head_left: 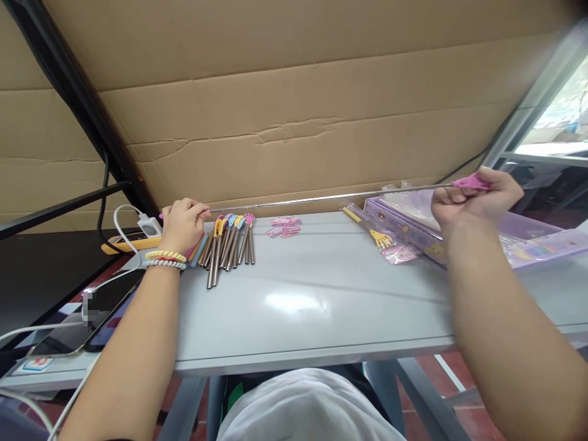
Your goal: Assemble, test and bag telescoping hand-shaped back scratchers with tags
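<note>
A thin metal telescopic rod [321, 198] stretches almost level above the back of the grey table. My left hand [184, 223] is closed round its pink handle end at the left. At the right, my right hand [478, 196] grips the pink head [469, 182] of the rod. Beside my left hand lies a group of metal rods [225, 245] with pink, yellow and blue heads. Small pink cards [283, 226] are spread near the table's back edge. A bagged rod with a yellow hand-shaped head [380, 237] rests farther right, with a pink card [400, 253] at its end.
A purple plastic box [413, 236] holding clear bags stands at the right, under my right hand. Phones [108, 318] with white cables and a white charger [149, 225] are at the left. Cardboard [294, 104] rises behind the grey table [298, 331].
</note>
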{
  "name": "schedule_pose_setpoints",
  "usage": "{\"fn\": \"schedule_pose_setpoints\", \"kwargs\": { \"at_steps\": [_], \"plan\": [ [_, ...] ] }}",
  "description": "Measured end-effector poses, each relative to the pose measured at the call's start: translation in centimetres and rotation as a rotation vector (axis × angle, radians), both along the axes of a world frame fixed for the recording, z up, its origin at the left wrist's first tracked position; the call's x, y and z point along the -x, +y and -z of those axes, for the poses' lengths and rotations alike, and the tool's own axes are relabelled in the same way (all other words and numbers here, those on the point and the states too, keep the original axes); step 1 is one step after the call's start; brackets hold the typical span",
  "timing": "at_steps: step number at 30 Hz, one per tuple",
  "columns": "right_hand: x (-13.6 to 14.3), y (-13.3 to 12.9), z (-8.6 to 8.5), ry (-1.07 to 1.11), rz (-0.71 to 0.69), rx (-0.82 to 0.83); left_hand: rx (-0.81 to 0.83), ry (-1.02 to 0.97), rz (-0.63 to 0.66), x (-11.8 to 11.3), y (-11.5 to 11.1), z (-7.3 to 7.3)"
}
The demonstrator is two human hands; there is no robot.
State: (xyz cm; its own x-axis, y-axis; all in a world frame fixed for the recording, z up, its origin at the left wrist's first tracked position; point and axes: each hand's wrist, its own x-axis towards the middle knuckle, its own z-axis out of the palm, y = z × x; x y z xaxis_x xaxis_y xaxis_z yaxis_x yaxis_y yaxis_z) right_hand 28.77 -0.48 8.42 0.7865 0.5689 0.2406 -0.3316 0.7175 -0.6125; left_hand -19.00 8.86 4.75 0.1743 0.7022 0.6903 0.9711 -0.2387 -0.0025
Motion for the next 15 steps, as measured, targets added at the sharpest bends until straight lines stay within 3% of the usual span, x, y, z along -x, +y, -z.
{"fn": "schedule_pose_setpoints", "kwargs": {
  "at_steps": [3, 8, 15],
  "plan": [
    [0.1, 0.0, 0.1, -0.002, -0.112, -0.045, 0.006, -0.026, -0.03, 0.3, 0.2, 0.2],
    [1.2, 0.3, 0.6, -0.134, -0.277, 0.124, 0.019, -0.035, -0.029, 0.8, 0.4, 0.7],
    [2.6, 0.9, 0.5, -0.171, -0.147, 0.395, 0.035, -0.077, -0.055, 0.8, 0.3, 0.7]
  ]
}}
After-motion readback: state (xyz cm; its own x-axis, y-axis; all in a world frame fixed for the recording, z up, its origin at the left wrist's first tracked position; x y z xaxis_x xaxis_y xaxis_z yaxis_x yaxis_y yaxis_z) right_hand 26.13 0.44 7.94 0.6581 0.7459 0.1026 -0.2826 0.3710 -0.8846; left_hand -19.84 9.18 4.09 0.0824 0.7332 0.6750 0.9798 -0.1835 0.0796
